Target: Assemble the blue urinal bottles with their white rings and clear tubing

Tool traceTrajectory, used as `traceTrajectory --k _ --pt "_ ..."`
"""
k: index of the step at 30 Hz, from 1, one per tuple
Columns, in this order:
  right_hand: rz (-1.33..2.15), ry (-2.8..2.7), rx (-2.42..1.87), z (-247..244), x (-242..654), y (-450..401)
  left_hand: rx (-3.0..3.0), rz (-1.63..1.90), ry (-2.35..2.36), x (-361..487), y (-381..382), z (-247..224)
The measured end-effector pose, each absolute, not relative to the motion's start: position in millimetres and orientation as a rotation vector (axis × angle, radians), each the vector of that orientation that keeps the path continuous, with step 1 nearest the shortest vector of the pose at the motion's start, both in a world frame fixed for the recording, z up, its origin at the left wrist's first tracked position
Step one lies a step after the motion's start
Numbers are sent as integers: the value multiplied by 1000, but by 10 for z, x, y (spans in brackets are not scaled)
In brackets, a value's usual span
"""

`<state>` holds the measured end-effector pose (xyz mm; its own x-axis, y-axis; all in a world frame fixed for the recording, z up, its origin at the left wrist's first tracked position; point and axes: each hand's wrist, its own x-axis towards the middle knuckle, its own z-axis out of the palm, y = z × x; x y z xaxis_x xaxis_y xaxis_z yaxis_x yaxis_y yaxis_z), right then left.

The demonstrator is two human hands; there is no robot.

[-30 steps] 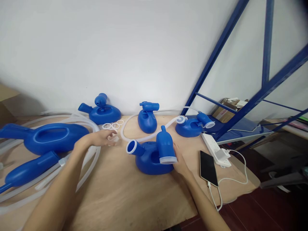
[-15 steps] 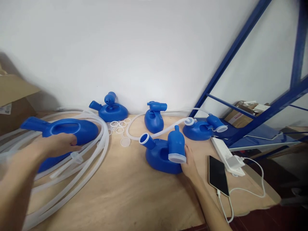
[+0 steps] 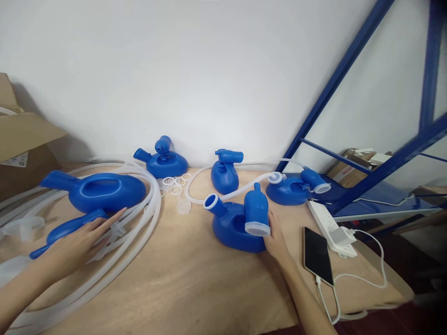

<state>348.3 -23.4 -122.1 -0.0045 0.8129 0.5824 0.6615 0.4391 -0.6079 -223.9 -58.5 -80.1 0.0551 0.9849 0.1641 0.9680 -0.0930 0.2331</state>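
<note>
My right hand (image 3: 274, 236) grips the right end of a blue urinal bottle (image 3: 226, 232), which stands on the table; some fingers are hidden behind it. A blue cup-shaped head (image 3: 256, 207) with a white rim sits over its handle. At left, my left hand (image 3: 78, 239) is open with the fingers stretched out, over coiled translucent hose (image 3: 148, 211). Close to those fingers lie a blue cup-shaped head (image 3: 71, 227) and a clear plastic fitting (image 3: 117, 229). Behind them, a blue bottle (image 3: 104, 193) with a handle hole rests on the coils.
Along the wall stand a left bottle (image 3: 171, 166), a middle bottle (image 3: 223, 179) and a right bottle (image 3: 288, 191). White rings (image 3: 175, 190) lie between. A phone (image 3: 317, 256), a power strip (image 3: 323, 218), a blue rack (image 3: 335, 77) and a cardboard box (image 3: 31, 135) flank the table.
My left hand has moved down and toward me, away from the blue bottle, and its fingers have straightened. The blue head beneath now shows. My right hand stays on its bottle.
</note>
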Motion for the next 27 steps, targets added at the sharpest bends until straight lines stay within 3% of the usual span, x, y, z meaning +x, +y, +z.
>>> traceTrajectory --k 5,13,20,27 --pt "214 -1723 -1284 -1207 3482 -240 2235 104 2064 -2061 -275 -520" --pt "237 -1724 -1279 -1216 3499 -233 1800 736 2192 -2184 -95 571" --pt "252 -1717 -1287 -1177 3474 -238 1267 1488 1691 -1993 124 1156" --pt "221 -1694 -1291 -1164 3443 -254 1304 1454 1144 -1223 179 1063"
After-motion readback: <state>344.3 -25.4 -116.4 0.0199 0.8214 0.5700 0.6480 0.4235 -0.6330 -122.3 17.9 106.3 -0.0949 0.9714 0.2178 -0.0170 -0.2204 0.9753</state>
